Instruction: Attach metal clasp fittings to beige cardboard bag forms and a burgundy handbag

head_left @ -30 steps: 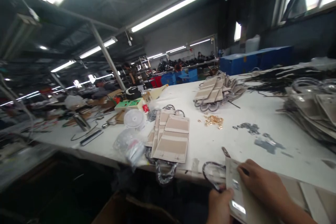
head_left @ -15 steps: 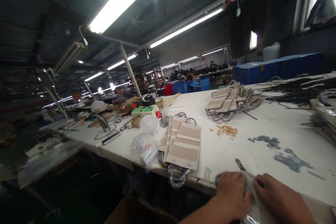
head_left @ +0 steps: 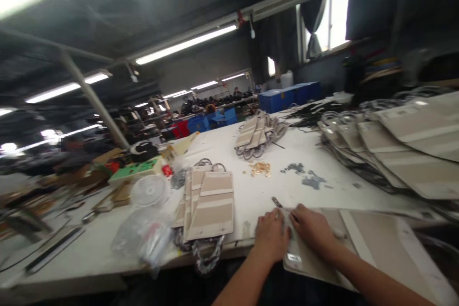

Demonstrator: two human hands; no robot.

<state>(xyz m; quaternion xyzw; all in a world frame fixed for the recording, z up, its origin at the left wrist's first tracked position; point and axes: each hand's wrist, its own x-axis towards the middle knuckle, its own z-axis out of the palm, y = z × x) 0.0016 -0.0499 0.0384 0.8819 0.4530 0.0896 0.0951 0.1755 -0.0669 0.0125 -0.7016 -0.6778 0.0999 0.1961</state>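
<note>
Two hands, left hand (head_left: 270,236) and right hand (head_left: 312,230), side by side on a flat beige fabric panel (head_left: 308,264) overhanging the white bench's (head_left: 251,196) near edge, fingers bent onto it, grip not discernible; stack of beige striped panels (head_left: 211,203) along the same edge, small gold metal fittings (head_left: 260,168) toward mid-bench.

left hand (head_left: 271,235), right hand (head_left: 312,230) | pressing beige bag panel (head_left: 362,244); white table (head_left: 272,191)

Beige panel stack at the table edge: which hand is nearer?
Left. The left hand sits just right of the beige panel stack; the right hand is farther right, beyond it.
</note>
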